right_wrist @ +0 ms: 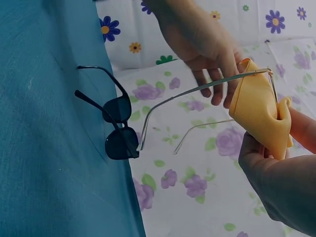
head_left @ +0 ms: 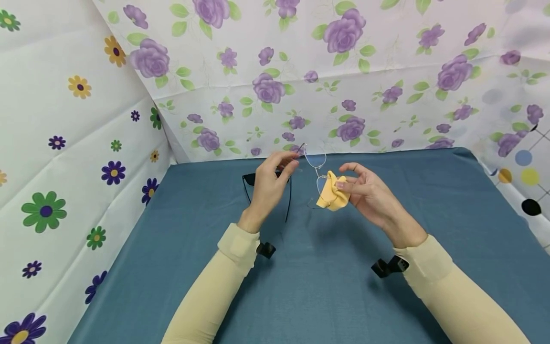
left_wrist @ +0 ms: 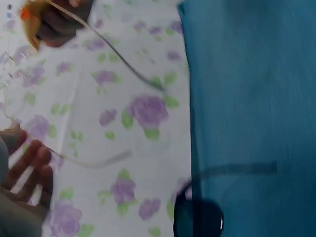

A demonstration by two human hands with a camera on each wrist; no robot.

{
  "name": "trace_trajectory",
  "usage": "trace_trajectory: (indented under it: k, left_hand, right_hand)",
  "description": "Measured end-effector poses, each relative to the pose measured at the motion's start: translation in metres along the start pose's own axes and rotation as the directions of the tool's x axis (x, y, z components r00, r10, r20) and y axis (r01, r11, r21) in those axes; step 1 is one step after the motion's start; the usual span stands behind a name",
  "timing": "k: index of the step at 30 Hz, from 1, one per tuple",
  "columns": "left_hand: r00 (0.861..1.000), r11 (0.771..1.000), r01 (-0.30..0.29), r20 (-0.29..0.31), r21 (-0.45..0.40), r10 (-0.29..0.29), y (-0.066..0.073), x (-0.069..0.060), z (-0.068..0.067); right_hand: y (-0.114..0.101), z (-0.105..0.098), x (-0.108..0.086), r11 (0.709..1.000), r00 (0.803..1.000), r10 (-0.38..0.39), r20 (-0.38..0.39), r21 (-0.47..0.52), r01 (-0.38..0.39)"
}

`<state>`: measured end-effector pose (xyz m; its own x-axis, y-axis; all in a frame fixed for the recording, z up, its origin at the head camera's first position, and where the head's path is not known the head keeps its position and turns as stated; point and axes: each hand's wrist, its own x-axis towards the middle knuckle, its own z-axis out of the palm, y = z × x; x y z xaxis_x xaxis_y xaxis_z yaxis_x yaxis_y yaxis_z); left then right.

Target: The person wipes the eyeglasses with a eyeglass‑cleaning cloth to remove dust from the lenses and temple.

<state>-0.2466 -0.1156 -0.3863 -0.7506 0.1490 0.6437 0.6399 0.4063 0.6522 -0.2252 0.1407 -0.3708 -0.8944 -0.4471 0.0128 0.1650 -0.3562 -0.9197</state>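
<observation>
A pair of thin metal-rimmed eyeglasses (head_left: 317, 168) is held up over the far part of the table. My left hand (head_left: 271, 184) pinches them near the hinge at one end of the frame. At the other end, my right hand (head_left: 371, 196) pinches a folded yellow cloth (head_left: 334, 195) round the lens, between thumb and fingers. In the right wrist view the cloth (right_wrist: 261, 111) covers most of that lens, and a long temple arm (right_wrist: 192, 90) extends away from it. Both temple arms are unfolded.
Black sunglasses (head_left: 249, 179) lie on the blue tablecloth (head_left: 318, 286), partly hidden behind my left hand, their arms spread. A white sheet with purple roses (head_left: 268, 88) hangs behind the table; another with daisies (head_left: 45, 210) is on the left.
</observation>
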Motion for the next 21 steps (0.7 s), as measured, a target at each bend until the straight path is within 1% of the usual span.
trace_trajectory:
  k: [1, 2, 3, 5, 6, 8, 9, 10, 11, 15, 18, 19, 21]
  left_hand:
    - [0.998, 0.996, 0.053, 0.035, -0.069, -0.050, 0.003, -0.002, 0.001]
    - [0.992, 0.984, 0.111, 0.075, -0.139, -0.102, 0.005, -0.003, 0.001]
    - [0.981, 0.963, 0.175, 0.119, -0.204, -0.153, 0.007, -0.005, 0.001]
    - [0.950, 0.907, 0.289, 0.210, -0.306, -0.232, 0.011, -0.007, 0.003]
    - [0.934, 0.876, 0.333, 0.251, -0.348, -0.255, 0.013, -0.008, 0.003]
    - [0.906, 0.826, 0.396, 0.318, -0.401, -0.280, 0.017, -0.008, 0.005]
    - [0.897, 0.808, 0.414, 0.341, -0.419, -0.283, 0.019, -0.008, 0.006]
    - [0.891, 0.791, 0.426, 0.356, -0.439, -0.282, 0.020, -0.008, 0.007]
    - [0.887, 0.780, 0.433, 0.365, -0.451, -0.282, 0.021, -0.008, 0.008]
    - [0.884, 0.722, 0.451, 0.373, -0.524, -0.282, 0.024, -0.009, 0.010]
    - [0.880, 0.662, 0.469, 0.379, -0.585, -0.288, 0.024, -0.009, 0.012]
    - [0.877, 0.644, 0.475, 0.381, -0.599, -0.292, 0.025, -0.009, 0.012]
    - [0.875, 0.621, 0.481, 0.380, -0.619, -0.300, 0.026, -0.010, 0.014]
  right_hand:
    - [0.000, 0.000, 0.000, 1.000, 1.000, -0.002, -0.002, -0.002, 0.002]
    - [-0.001, 0.000, 0.000, 1.000, 1.000, -0.004, -0.004, -0.002, 0.004]
    - [-0.001, -0.001, 0.000, 1.000, 1.000, -0.005, -0.005, -0.003, 0.005]
    - [-0.001, -0.001, 0.001, 1.000, 1.000, -0.002, -0.010, -0.003, 0.002]
    - [-0.001, -0.001, 0.001, 1.000, 1.000, 0.000, -0.012, -0.002, 0.000]
    - [-0.001, -0.001, 0.001, 1.000, 1.000, 0.004, -0.013, -0.001, -0.004]
    - [0.000, -0.001, 0.001, 1.000, 1.000, 0.006, -0.014, -0.002, -0.006]
    - [0.000, -0.001, 0.002, 1.000, 1.000, 0.007, -0.015, -0.003, -0.007]
    - [0.001, -0.001, 0.002, 1.000, 1.000, 0.007, -0.015, -0.003, -0.007]
    - [0.002, 0.001, 0.003, 1.000, 1.000, 0.005, -0.011, -0.007, -0.005]
    - [0.002, 0.002, 0.004, 1.000, 1.000, 0.002, -0.005, -0.005, -0.002]
    - [0.002, 0.002, 0.004, 1.000, 1.000, 0.002, -0.002, -0.002, -0.002]
    - [0.002, 0.002, 0.004, 1.000, 1.000, 0.005, 0.002, 0.002, -0.005]
